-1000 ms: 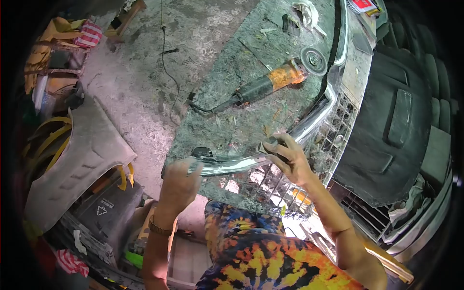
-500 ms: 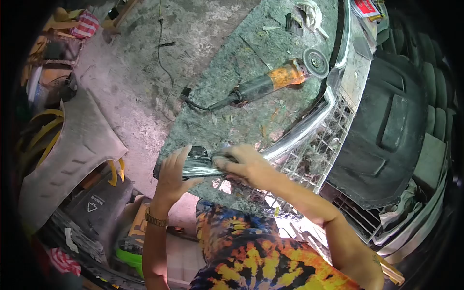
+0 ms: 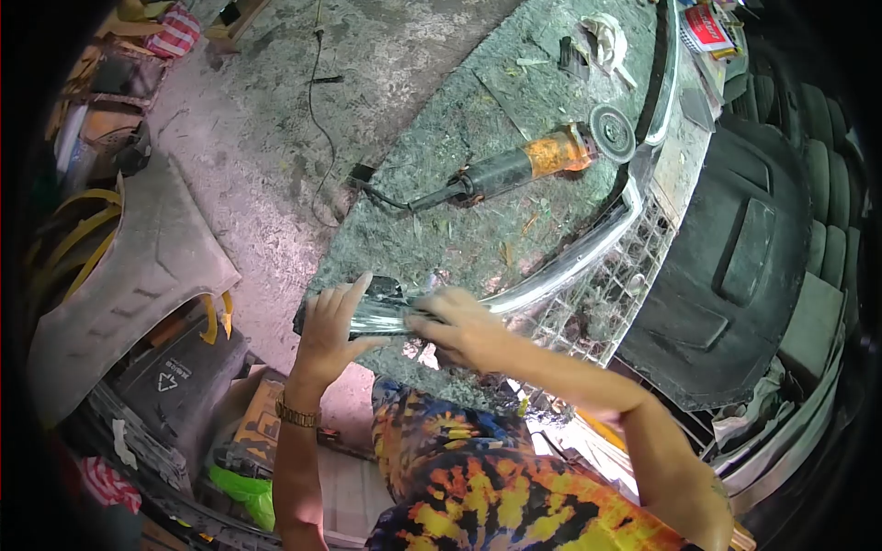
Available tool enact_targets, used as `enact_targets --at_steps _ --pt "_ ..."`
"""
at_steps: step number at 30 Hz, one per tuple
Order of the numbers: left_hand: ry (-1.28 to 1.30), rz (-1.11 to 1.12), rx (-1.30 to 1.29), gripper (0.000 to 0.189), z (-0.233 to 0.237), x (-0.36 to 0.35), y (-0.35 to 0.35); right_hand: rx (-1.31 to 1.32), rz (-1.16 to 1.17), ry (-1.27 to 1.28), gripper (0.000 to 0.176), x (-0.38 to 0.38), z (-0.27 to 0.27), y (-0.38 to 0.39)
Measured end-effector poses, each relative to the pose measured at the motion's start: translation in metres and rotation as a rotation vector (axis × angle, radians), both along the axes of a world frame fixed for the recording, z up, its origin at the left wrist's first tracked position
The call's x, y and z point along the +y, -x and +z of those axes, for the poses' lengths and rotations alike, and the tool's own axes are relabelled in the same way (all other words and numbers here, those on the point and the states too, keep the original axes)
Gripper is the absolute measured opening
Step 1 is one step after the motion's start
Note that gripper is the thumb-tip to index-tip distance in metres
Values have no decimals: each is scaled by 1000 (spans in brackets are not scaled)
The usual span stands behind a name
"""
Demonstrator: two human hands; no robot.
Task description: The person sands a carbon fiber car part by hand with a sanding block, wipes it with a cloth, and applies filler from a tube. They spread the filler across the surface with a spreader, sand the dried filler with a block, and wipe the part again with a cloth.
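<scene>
A long, curved strip (image 3: 570,264), shiny grey with dark edges, runs from the upper right down to the near left of the work surface. My left hand (image 3: 329,331) is wrapped round its dark near-left end, thumb and fingers on opposite sides. On the strip just to the right lies my right hand (image 3: 459,329), blurred, its fingers bent; whatever is under them is hidden. Beyond both hands an orange and black angle grinder (image 3: 524,165) with a round grey disc rests on the surface.
The mottled green surface (image 3: 413,165) carries a crumpled white cloth (image 3: 606,44). A grey metal grid (image 3: 634,266) and a black panel (image 3: 717,275) are at the right. A grey fender-like panel (image 3: 138,285) stands left. The grinder's cable (image 3: 317,119) crosses the floor.
My right hand has shifted slightly on the strip and its fingers are more blurred. My left hand keeps its hold. The view has moved a little, so the grinder appears farther right.
</scene>
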State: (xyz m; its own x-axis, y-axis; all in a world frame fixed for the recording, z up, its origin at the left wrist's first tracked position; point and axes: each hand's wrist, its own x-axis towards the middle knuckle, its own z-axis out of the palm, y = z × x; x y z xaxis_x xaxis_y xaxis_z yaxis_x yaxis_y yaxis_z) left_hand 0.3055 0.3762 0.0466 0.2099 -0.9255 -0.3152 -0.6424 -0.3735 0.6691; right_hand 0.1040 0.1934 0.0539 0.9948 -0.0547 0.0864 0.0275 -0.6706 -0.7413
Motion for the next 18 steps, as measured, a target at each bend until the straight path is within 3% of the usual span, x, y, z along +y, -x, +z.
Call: enact_targets --at_steps 2,5,9,13,18 --pt "-8 0 14 99 1 -1 -2 45 25 -33 40 4 4 -12" --pt "-31 -8 16 99 1 -2 -4 111 13 -97 43 -17 -2 28" --pt "44 10 -3 99 0 -1 -2 52 46 -51 46 7 3 -24" --pt "33 7 6 99 -1 0 -3 72 37 -84 45 -15 0 13" --pt "11 24 21 97 -2 1 -3 51 95 -55 47 5 1 -34"
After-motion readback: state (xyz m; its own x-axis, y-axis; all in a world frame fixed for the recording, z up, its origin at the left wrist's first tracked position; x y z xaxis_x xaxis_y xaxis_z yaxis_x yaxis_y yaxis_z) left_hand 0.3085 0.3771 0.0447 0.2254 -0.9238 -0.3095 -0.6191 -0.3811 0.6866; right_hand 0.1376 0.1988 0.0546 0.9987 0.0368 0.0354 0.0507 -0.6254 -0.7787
